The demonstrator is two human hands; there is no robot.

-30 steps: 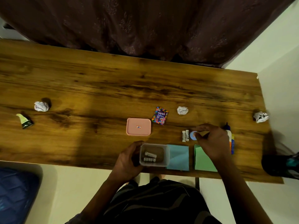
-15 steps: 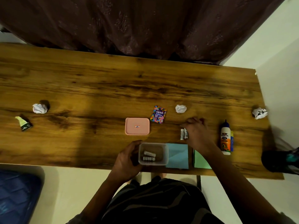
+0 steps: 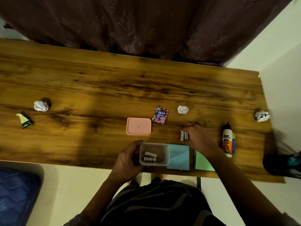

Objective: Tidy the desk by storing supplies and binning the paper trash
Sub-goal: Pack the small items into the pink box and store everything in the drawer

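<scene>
Gone from beside the glue bottle (image 3: 226, 139), the right hand (image 3: 199, 137) now sits over the two small white staple-like packs (image 3: 184, 135), and the little blue-rimmed round thing it was fingering a second ago is no longer in sight, perhaps tucked under the palm. Its fingers curl down around the packs' right side; whether they have actually pinched them yet, I cannot tell. The left hand (image 3: 128, 159) grips the clear box (image 3: 154, 154) by its left wall, steadying it at the near edge of the desk (image 3: 97, 88), with two similar packs already lying inside.

Here is the line that matters: the packs stand with their long axis running away from the person, and the box lies down and to the left of them, just across the corner of the blue note pad (image 3: 178, 158). The right hand is far nearer, so a short diagonal carry toward the body should do it. The pink lid (image 3: 138, 126) waits just beyond the box. Crumpled paper balls (image 3: 182, 109) still lie scattered on the far side, well apart.
</scene>
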